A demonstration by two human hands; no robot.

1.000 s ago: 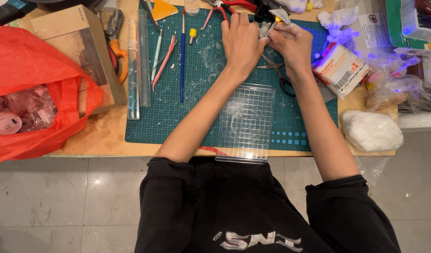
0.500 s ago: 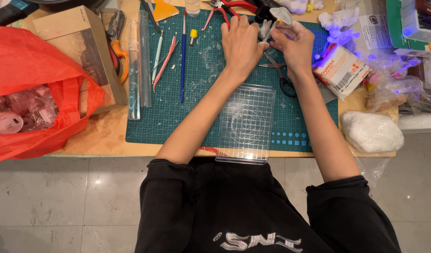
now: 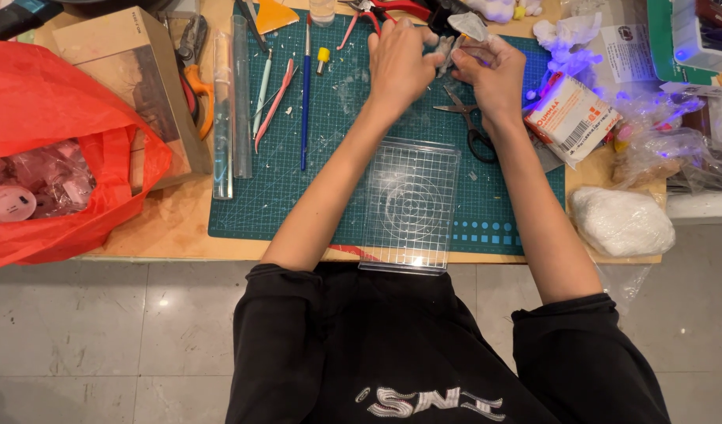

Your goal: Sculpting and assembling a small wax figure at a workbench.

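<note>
The fingers of the left hand point(image 3: 400, 67) and the right hand point(image 3: 494, 74) are curled and pinch together a small piece of clear wrapping point(image 3: 464, 30) near the far edge of the green cutting mat point(image 3: 282, 196); black scissors point(image 3: 472, 126) lie just under the right wrist; a clear gridded plate point(image 3: 412, 206) rests at the mat's near edge, between the forearms.
</note>
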